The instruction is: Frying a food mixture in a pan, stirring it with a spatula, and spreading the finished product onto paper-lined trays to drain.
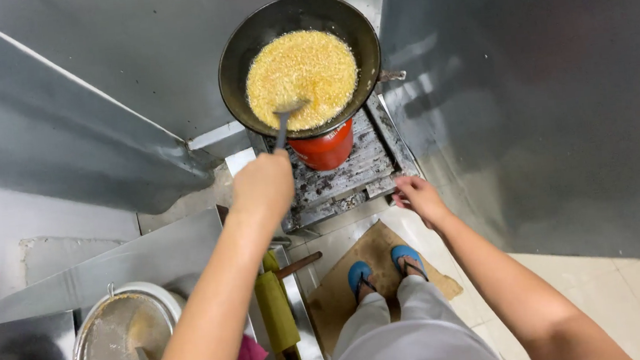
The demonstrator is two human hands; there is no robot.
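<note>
Steel walls [545, 106]: enclose the upper frame on both sides; open room lies only toward the lower right floor.
Wok [299, 64]: upper centre, on the stove frame [350, 171]; judged heavy, hot and rigid.
Frying mass [301, 78]: yellow, granular, loose; fills the wok bowl.
Left hand [262, 185]: centre frame, grip closed around the ladle handle.
Ladle [284, 121]: thin, stiff metal; take hold at the handle's far end, away from the oil.
Right hand [419, 197]: fingers loosely open, resting at the stove frame's right edge, holding nothing.

Metal ladle [285, 121] tilted in wok's [236, 56] yellow crumbs [303, 73]
</note>
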